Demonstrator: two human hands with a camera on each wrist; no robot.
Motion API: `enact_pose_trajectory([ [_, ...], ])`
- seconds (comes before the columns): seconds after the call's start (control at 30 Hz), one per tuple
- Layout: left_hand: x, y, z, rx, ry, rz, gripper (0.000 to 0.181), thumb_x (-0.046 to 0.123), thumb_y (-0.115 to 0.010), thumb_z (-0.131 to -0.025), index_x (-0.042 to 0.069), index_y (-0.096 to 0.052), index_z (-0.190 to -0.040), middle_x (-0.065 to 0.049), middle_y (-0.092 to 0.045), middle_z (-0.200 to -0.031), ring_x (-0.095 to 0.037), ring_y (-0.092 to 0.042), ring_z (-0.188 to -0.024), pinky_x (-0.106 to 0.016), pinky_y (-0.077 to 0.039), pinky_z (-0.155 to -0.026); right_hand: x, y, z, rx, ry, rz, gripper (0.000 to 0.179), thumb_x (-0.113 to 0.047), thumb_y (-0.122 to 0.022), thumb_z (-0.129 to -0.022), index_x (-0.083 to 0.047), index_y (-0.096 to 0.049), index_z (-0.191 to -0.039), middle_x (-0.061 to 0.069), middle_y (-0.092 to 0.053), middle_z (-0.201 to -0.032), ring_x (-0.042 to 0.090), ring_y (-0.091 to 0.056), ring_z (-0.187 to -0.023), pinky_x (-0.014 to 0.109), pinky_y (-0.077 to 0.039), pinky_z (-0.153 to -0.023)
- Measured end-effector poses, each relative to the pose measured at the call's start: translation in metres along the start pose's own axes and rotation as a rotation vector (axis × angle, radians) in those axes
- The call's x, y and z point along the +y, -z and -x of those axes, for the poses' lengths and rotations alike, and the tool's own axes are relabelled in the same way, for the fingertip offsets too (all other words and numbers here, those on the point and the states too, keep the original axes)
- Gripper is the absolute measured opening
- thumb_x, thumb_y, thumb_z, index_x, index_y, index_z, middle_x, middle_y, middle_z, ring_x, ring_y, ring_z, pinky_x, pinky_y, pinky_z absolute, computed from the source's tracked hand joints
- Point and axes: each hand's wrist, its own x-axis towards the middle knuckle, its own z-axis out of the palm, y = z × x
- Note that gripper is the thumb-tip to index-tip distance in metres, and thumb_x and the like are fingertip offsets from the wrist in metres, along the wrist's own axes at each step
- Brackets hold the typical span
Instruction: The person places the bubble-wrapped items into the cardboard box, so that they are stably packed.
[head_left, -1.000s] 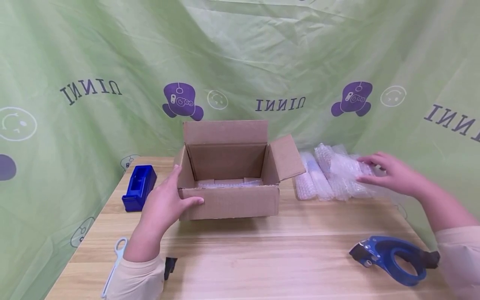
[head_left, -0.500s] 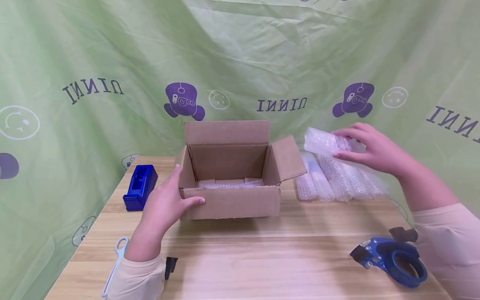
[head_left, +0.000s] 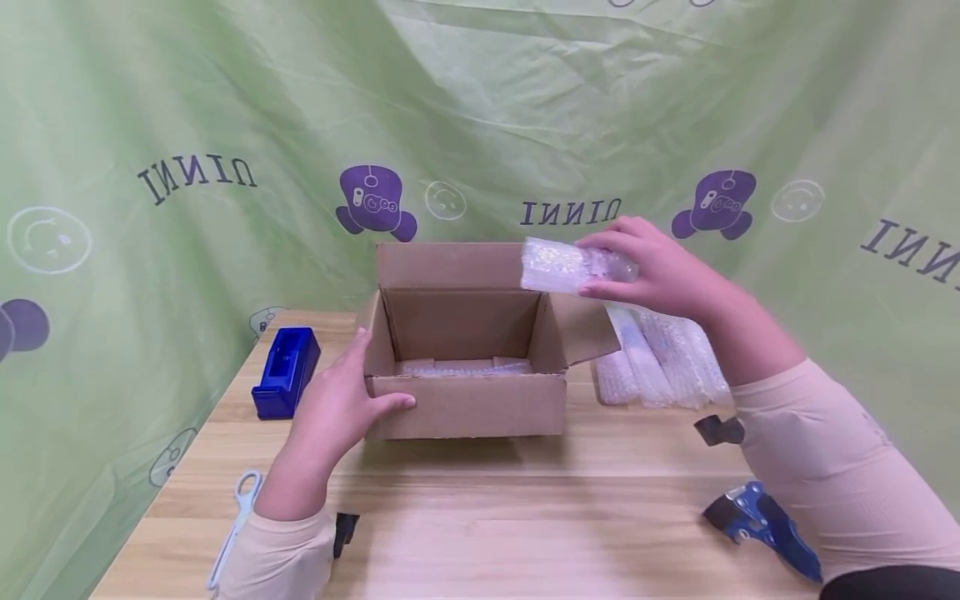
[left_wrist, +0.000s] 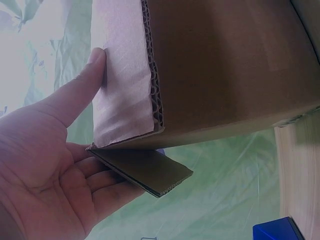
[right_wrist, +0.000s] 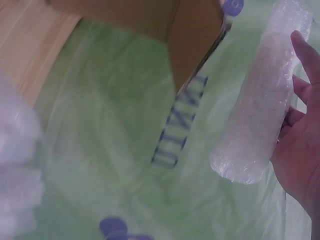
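Observation:
An open cardboard box stands mid-table, its back and right flaps raised. Clear bubble wrap lies on its floor. My left hand grips the box's front left corner, thumb on the front wall; in the left wrist view the fingers lie behind a side flap. Above the box's right side, my right hand holds a bubble-wrapped bundle between thumb and fingers. In the right wrist view the bundle looks long and tube-like; its contents cannot be made out. The right hand is apart from the box.
Several more bubble-wrapped bundles lie side by side right of the box. A blue tape dispenser stands at the left, with pale scissors nearer. A blue handheld tape cutter lies front right, partly behind the right sleeve. A green curtain hangs behind.
My right hand has lifted one bubble-wrapped bundle off the group at the right and carried it left to above the box's right side. The left hand has stayed on the box corner.

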Motion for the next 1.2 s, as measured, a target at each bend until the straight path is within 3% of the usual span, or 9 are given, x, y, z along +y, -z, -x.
enact_pose_trajectory([
  [0.33, 0.002, 0.001, -0.001, 0.014, -0.006, -0.011, 0.117, 0.059, -0.081, -0.070, 0.005, -0.022, -0.156, -0.019, -0.028, -0.159, -0.045, -0.042, -0.135, -0.059, -0.042, -0.103, -0.033, -0.026, -0.037, -0.048, 0.041, 0.008, 0.061, -0.052, -0.074, -0.083, -0.023, -0.060, -0.134, 0.003, -0.053, -0.124, 0.020, -0.046, -0.115, 0.046, -0.044, -0.095],
  [0.6, 0.003, -0.001, -0.002, 0.016, -0.008, -0.009, 0.117, 0.059, -0.081, -0.070, 0.006, -0.023, -0.156, -0.019, -0.028, -0.159, -0.046, -0.042, -0.135, -0.058, -0.043, -0.104, -0.049, -0.062, -0.053, -0.108, 0.104, 0.019, 0.062, -0.057, -0.071, -0.082, -0.022, -0.061, -0.133, 0.001, -0.055, -0.117, 0.016, -0.047, -0.106, 0.037, -0.046, -0.089],
  [0.8, 0.002, -0.002, -0.002, 0.015, -0.003, -0.010, 0.116, 0.059, -0.081, -0.070, 0.006, -0.023, -0.156, -0.020, -0.029, -0.158, -0.045, -0.040, -0.136, -0.058, -0.041, -0.105, -0.058, -0.089, -0.058, -0.114, 0.169, 0.023, 0.061, -0.056, -0.071, -0.083, -0.018, -0.063, -0.131, 0.001, -0.058, -0.113, 0.016, -0.049, -0.103, 0.035, -0.046, -0.088],
  [1.2, -0.001, 0.000, -0.001, 0.003, 0.008, -0.008, 0.117, 0.060, -0.080, -0.071, 0.008, -0.020, -0.157, -0.020, -0.027, -0.159, -0.046, -0.040, -0.136, -0.059, -0.041, -0.104, -0.064, -0.137, -0.057, -0.141, 0.191, 0.031, 0.059, -0.056, -0.072, -0.083, -0.019, -0.065, -0.128, 0.000, -0.059, -0.109, 0.016, -0.049, -0.100, 0.033, -0.045, -0.087],
])
